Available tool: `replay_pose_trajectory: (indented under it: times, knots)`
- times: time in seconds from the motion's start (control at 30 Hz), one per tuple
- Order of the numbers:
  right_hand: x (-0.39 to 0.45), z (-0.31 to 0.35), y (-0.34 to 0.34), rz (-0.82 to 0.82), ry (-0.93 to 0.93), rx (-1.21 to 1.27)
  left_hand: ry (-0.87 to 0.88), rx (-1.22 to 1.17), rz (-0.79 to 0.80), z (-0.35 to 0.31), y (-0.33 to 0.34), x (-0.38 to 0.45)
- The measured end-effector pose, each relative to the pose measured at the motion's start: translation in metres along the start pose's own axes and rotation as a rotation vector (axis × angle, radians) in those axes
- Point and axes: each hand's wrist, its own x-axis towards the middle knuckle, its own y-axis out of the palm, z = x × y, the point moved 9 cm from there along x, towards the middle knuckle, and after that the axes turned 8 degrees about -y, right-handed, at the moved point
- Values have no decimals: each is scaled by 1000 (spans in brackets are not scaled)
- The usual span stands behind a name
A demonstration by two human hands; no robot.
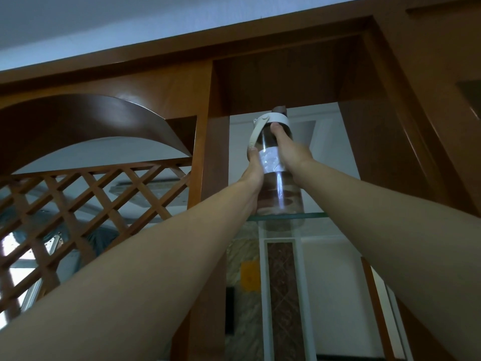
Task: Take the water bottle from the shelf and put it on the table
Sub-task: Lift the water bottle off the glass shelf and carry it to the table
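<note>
A clear water bottle [277, 183] with a white band, a white carry strap and a dark cap stands upright on a glass shelf [315, 215] high in a wooden cabinet niche. Both arms reach up to it. My left hand [253, 170] presses against the bottle's left side, thumb on the white label. My right hand [289, 149] wraps the upper right side, thumb near the white cap band. The bottle's base touches the glass. No table is in view.
The wooden niche frame [218, 142] closes in on both sides and above the bottle. A wooden lattice panel [86, 204] and a curved arch [99, 118] fill the left. Below the glass shelf, a white-framed door and wall show through.
</note>
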Motion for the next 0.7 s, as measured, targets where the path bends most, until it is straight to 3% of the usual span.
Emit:
replay_pose_trajectory:
  times: [0.7]
  knots:
    - [-38, 47, -11, -32, -9, -6, 12, -67, -33, -20, 4, -49]
